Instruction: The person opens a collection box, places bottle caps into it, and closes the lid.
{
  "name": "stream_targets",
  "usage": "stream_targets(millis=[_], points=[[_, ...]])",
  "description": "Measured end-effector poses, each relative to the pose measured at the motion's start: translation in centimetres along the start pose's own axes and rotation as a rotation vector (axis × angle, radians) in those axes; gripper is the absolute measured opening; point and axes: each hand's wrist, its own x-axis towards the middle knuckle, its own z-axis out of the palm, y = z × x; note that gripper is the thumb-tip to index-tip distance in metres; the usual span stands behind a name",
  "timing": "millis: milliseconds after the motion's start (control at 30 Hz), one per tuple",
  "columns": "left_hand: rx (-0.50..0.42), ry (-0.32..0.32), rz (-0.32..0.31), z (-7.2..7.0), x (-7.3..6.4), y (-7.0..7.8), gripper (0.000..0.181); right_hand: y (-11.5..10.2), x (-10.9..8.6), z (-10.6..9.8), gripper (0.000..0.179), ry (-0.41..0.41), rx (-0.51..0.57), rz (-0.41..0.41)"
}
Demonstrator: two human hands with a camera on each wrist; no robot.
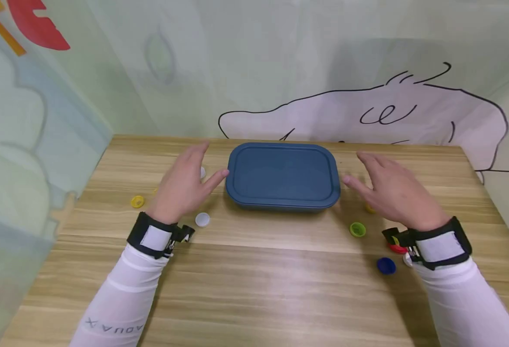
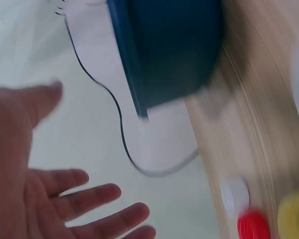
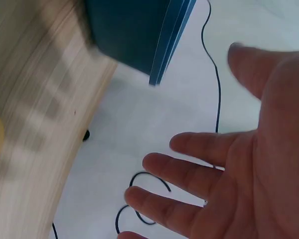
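Observation:
A dark blue rectangular container [image 1: 282, 174] with its lid on sits near the back of the wooden table. To its left is my left hand [image 1: 180, 185], fingers extended and thumb pointing at the container's side. My right hand [image 1: 395, 193] is on the opposite side, its thumb close to the right edge. Both wrist views show a gap between the palm and the container wall [image 2: 169, 55], with nothing held. White caps, one of them [image 1: 202, 220] beside the left wrist, and a yellow cap [image 1: 137, 201] lie around the left hand. Near the right hand lies a green cap [image 1: 357, 229].
A blue cap [image 1: 386, 266], a red cap [image 1: 397, 248] and a white cap [image 1: 408, 260] lie by the right wrist. In the left wrist view a red cap [image 2: 253, 225] shows near the table edge. A printed cloth backdrop [image 1: 272, 62] rises behind the table [image 1: 254, 289].

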Motion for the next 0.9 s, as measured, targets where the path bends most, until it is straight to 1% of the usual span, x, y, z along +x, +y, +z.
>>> stream_targets(millis=[100,233,300,400,600,733,900], points=[[-0.072,0.035,-0.025,0.4,0.5,0.9,0.074,-0.5,0.4,0.0,0.081,-0.022,0.021,0.017],[-0.156,0.054,-0.092,1.3,1.2,1.7,0.062,-1.3,0.8,0.4,0.079,-0.013,0.060,0.045],[-0.191,0.045,-0.136,1.8,1.5,2.0,0.059,-1.6,1.0,0.7,0.077,-0.004,0.082,0.059],[-0.210,0.023,-0.190,2.6,1.8,2.2,0.055,-2.0,1.3,1.1,0.074,0.001,0.123,0.079],[-0.238,-0.051,-0.291,3.4,1.6,2.7,0.049,-2.7,1.6,1.8,0.067,-0.007,0.201,0.126],[-0.254,-0.076,-0.321,3.6,1.5,3.0,0.045,-3.1,1.6,2.0,0.058,-0.009,0.245,0.173],[-0.259,-0.073,-0.340,3.7,1.5,3.2,0.045,-3.5,1.6,2.3,0.052,0.001,0.276,0.207]])
